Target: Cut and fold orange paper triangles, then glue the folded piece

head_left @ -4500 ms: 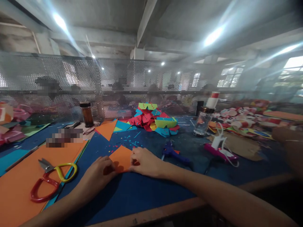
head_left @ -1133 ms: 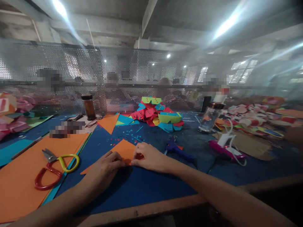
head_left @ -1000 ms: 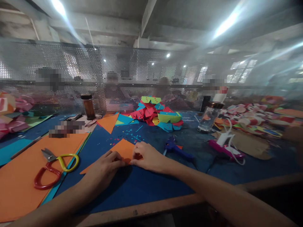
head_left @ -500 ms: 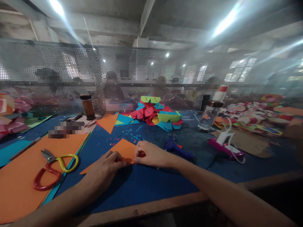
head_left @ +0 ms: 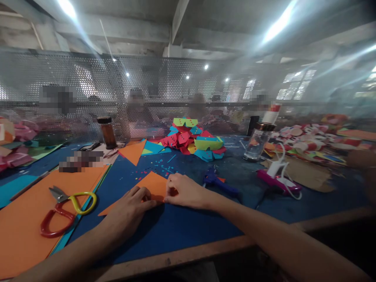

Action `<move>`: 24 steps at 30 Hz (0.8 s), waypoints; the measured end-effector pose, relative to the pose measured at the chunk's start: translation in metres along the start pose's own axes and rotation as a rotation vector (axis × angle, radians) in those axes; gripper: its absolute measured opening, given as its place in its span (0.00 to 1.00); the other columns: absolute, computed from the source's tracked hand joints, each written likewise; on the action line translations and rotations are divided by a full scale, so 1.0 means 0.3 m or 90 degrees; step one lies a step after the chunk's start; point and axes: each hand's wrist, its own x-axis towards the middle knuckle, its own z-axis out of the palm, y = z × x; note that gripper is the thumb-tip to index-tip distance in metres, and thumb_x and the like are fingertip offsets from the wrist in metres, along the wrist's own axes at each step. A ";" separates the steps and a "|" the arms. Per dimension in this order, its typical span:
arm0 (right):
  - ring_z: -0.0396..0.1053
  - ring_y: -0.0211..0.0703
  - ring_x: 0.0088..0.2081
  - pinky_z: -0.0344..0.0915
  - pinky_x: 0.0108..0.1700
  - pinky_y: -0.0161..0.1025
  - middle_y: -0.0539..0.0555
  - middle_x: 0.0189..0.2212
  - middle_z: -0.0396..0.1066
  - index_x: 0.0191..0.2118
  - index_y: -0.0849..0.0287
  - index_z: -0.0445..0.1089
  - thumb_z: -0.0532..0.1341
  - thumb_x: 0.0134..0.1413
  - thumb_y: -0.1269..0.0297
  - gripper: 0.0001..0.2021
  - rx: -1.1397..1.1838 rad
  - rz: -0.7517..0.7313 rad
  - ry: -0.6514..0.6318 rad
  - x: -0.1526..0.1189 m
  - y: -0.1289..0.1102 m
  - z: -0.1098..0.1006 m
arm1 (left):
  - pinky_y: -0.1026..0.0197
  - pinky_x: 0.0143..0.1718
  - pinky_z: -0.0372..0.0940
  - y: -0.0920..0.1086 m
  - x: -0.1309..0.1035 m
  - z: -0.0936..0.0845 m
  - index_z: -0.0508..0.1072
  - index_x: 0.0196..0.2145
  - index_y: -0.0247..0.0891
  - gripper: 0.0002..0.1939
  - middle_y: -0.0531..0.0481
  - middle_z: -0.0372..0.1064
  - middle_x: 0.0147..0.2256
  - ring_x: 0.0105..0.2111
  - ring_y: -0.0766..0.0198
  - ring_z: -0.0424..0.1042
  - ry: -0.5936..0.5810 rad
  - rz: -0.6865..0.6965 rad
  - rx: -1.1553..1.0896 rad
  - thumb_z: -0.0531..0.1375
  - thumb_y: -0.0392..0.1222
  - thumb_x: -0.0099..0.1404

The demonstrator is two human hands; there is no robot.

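While the bench carries everything, the orange paper lies flat near its front edge. Left of that paper rests a big orange sheet with scissors on it. The left hand presses the paper's near edge, fingers together; the right hand pinches its right corner.

Two bare forearms, no sleeves anywhere in view. No rings, watch or gloves on left hand or right hand. Short fingernails.
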 end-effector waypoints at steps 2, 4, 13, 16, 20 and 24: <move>0.66 0.48 0.43 0.59 0.46 0.41 0.56 0.39 0.70 0.31 0.60 0.74 0.65 0.55 0.60 0.08 -0.009 0.001 0.002 -0.002 -0.003 0.000 | 0.53 0.40 0.64 0.001 0.001 0.001 0.72 0.51 0.47 0.22 0.47 0.63 0.39 0.38 0.57 0.62 0.002 0.003 0.007 0.48 0.27 0.69; 0.66 0.48 0.43 0.59 0.45 0.41 0.56 0.39 0.70 0.31 0.60 0.74 0.65 0.55 0.59 0.09 -0.017 -0.001 0.000 -0.003 -0.003 -0.001 | 0.54 0.40 0.64 0.003 0.002 0.001 0.71 0.52 0.47 0.22 0.47 0.63 0.39 0.38 0.58 0.62 0.008 0.007 0.018 0.48 0.28 0.69; 0.66 0.48 0.43 0.59 0.43 0.41 0.55 0.39 0.70 0.32 0.59 0.75 0.65 0.55 0.56 0.11 -0.038 -0.025 -0.019 -0.001 0.020 -0.008 | 0.53 0.40 0.64 0.005 0.007 -0.004 0.70 0.54 0.51 0.23 0.48 0.63 0.39 0.38 0.57 0.63 -0.008 0.003 0.036 0.52 0.28 0.68; 0.67 0.48 0.43 0.59 0.43 0.41 0.55 0.38 0.70 0.32 0.59 0.75 0.66 0.55 0.55 0.11 -0.038 -0.027 -0.029 -0.002 0.032 -0.015 | 0.53 0.41 0.64 0.001 0.004 -0.001 0.70 0.55 0.52 0.24 0.48 0.63 0.40 0.38 0.57 0.63 0.001 0.007 0.026 0.52 0.28 0.68; 0.67 0.48 0.44 0.59 0.44 0.41 0.54 0.38 0.71 0.33 0.58 0.76 0.65 0.55 0.55 0.11 -0.035 -0.033 -0.045 -0.004 0.048 -0.027 | 0.53 0.40 0.64 0.000 0.002 0.001 0.69 0.55 0.52 0.24 0.48 0.63 0.40 0.38 0.57 0.64 0.009 0.011 0.019 0.50 0.28 0.68; 0.68 0.48 0.42 0.60 0.43 0.40 0.54 0.37 0.71 0.32 0.58 0.76 0.66 0.54 0.55 0.11 -0.032 -0.035 -0.060 -0.005 0.060 -0.040 | 0.55 0.40 0.63 0.002 0.003 0.003 0.70 0.55 0.53 0.24 0.48 0.64 0.39 0.38 0.58 0.65 0.018 0.005 0.009 0.50 0.28 0.68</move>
